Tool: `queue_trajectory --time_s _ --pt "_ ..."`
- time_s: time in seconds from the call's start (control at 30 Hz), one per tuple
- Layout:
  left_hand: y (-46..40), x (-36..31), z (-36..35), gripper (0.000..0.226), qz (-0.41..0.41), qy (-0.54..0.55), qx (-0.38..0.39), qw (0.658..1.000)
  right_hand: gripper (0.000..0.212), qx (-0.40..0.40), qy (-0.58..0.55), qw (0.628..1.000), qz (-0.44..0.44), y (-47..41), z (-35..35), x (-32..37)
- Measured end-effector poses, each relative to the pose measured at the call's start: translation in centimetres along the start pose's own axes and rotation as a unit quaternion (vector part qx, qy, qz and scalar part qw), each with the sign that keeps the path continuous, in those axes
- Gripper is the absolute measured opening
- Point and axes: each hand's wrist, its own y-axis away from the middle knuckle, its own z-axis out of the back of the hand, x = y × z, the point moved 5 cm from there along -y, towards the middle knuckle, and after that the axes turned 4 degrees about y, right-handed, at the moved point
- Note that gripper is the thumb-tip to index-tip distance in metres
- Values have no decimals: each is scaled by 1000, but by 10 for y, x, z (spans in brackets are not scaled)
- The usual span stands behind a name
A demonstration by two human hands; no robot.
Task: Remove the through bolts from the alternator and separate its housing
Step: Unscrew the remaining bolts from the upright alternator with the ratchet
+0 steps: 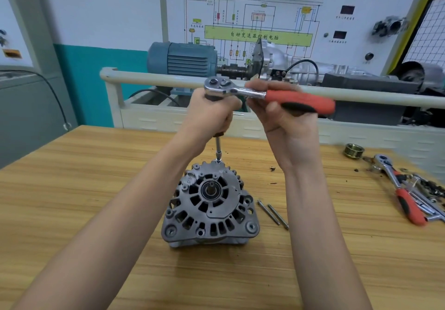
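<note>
Two bare hands are raised above the alternator [210, 207], which is stood near the middle of a wooden table [72, 189] with its shaft end facing up. Its grey cast housing is seen to be ribbed with curved vent slots around a central bearing and stub shaft, with mounting ears at the lower corners and a "DS" mark stamped on the upper left. A second, paler housing half is glimpsed beneath the front edge.

A red-handled ratchet [267, 94] is held level over the unit. The left hand [212, 114] is wrapped round the part just under the ratchet head, fingers curled tight about it. The right hand [286, 119] is closed on the handle, with the thumb laid beneath and the fingers folded over the top. From under the left fist a slim extension bar [218, 149] is dropped straight down, and its socket is seated at the far rim of the housing.

Two loosened through bolts [273, 214] are laid side by side on the table just to the right of the alternator, apart from it. Farther right, a second ratchet [397, 188] is rested among scattered small parts, and a grooved pulley [353, 150] is set near the table's far edge.
</note>
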Motion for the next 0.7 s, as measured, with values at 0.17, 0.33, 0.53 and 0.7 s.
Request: queue_trajectory --time_s 0.17,0.33,0.53,0.7 --pt "2 0 0 30 3 15 -63 998 31 5 19 1000 -1 0 -3 -3" --pt "8 -3 -9 28 -16 -64 119 991 21 -94 -168 978 -84 -3 4 -16" --pt "6 -1 -13 42 10 -6 122 992 18 -62 -171 981 -64 -2 6 -9" --pt "2 1 0 34 -6 35 -95 995 29 21 26 999 4 1 -2 -3"
